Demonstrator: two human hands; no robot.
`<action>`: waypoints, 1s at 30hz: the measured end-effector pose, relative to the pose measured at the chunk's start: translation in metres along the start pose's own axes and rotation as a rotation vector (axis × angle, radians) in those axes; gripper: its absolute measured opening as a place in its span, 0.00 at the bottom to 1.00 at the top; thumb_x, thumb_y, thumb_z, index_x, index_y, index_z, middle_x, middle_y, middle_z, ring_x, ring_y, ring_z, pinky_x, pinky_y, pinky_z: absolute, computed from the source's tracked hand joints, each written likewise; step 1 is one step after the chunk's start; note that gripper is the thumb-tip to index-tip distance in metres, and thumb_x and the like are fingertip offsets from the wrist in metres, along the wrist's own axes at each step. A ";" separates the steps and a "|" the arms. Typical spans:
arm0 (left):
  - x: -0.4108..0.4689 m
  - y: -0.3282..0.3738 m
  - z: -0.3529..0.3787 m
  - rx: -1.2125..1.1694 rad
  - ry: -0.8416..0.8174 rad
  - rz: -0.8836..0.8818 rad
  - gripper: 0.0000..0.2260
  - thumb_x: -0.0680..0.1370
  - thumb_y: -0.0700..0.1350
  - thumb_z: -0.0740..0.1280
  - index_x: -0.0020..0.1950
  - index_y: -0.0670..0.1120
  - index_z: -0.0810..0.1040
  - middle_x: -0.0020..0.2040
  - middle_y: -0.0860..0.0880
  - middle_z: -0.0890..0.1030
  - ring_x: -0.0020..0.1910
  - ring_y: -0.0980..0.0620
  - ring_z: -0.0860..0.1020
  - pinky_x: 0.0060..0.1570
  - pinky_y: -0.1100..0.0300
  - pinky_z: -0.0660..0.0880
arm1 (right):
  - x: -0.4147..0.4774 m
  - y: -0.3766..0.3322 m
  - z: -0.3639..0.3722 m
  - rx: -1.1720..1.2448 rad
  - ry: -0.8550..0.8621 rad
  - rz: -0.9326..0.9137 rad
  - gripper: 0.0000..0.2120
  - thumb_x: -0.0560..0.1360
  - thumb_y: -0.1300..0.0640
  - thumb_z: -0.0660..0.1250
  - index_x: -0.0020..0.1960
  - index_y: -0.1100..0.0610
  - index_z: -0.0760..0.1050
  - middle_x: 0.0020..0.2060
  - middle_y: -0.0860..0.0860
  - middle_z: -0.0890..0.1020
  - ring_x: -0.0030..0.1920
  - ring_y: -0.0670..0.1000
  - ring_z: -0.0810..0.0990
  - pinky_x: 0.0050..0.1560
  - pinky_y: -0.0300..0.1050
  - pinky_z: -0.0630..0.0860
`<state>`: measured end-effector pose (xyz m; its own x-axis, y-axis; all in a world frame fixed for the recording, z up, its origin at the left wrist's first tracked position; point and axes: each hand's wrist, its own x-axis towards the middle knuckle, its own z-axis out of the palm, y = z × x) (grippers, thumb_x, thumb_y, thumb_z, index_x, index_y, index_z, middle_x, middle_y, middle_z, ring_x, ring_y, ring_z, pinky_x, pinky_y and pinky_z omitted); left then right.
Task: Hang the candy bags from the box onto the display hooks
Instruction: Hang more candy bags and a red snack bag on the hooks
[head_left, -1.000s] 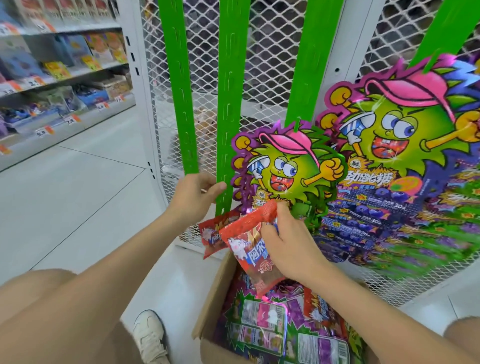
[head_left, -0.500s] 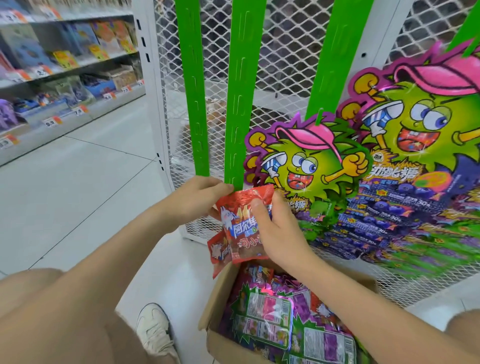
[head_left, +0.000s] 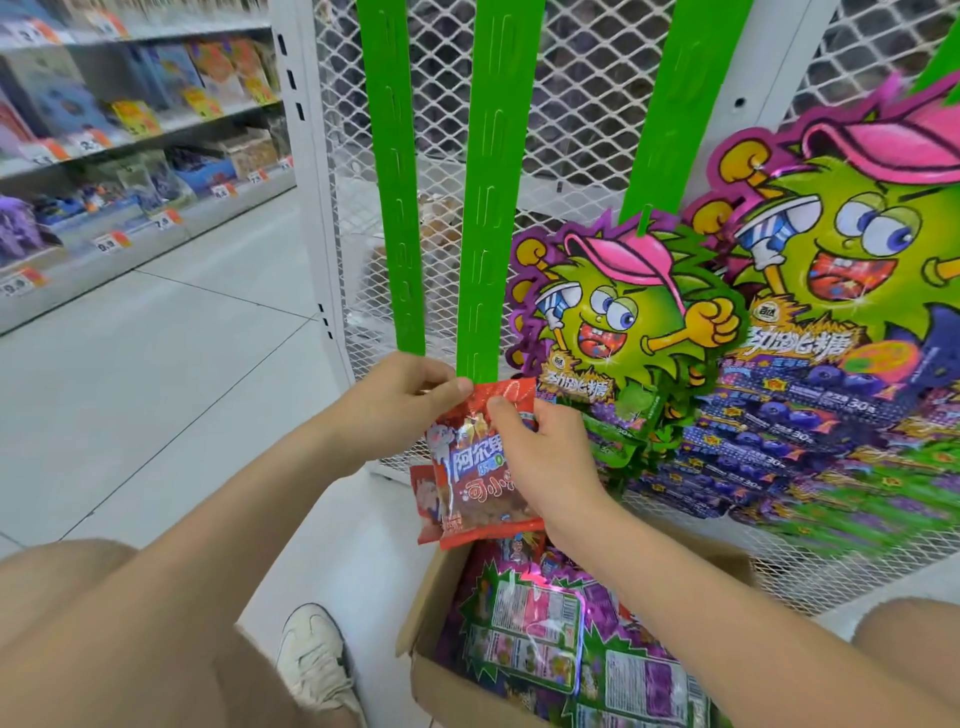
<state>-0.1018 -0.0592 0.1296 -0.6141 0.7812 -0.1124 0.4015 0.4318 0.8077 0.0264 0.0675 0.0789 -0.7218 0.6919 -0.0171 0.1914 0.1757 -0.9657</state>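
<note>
Pinching the red bag (head_left: 483, 467) by its top left corner, the left hand (head_left: 410, 400) sits just under the middle green strip (head_left: 491, 208). A second red bag (head_left: 425, 501) peeks out behind the first; which hand holds it I cannot tell. The right hand (head_left: 545, 457) pinches the top edge, thumb on the front. Below the grips, the box (head_left: 434, 670) holds more bags; to their right, monster bags (head_left: 623, 332) already hang. The step looks like lining up the bag with the strip. Next, the top edge likely needs lifting onto a tab just above.
</note>
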 end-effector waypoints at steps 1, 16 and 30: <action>0.000 0.001 0.001 0.012 0.008 0.000 0.16 0.86 0.53 0.65 0.44 0.45 0.82 0.39 0.50 0.86 0.36 0.58 0.81 0.37 0.61 0.74 | -0.001 0.000 0.000 -0.007 0.005 0.001 0.22 0.81 0.46 0.68 0.37 0.57 0.65 0.26 0.47 0.60 0.29 0.49 0.60 0.34 0.46 0.56; 0.005 -0.004 0.007 0.176 0.041 0.079 0.20 0.87 0.49 0.64 0.38 0.40 0.71 0.32 0.51 0.68 0.32 0.54 0.64 0.36 0.55 0.62 | -0.004 0.019 -0.003 -0.339 -0.034 -0.034 0.26 0.82 0.43 0.68 0.34 0.56 0.62 0.26 0.52 0.64 0.28 0.53 0.63 0.35 0.49 0.59; -0.027 -0.015 0.092 0.944 0.050 0.329 0.08 0.80 0.49 0.66 0.57 0.47 0.75 0.53 0.45 0.80 0.53 0.40 0.80 0.49 0.48 0.74 | -0.008 0.022 -0.087 -1.071 -0.723 -0.005 0.22 0.83 0.52 0.64 0.33 0.61 0.69 0.29 0.57 0.68 0.28 0.55 0.66 0.37 0.48 0.72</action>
<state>-0.0289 -0.0449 0.0676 -0.3949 0.9156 0.0759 0.9183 0.3960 0.0015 0.0943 0.1266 0.0804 -0.8539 0.2151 -0.4739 0.3796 0.8804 -0.2844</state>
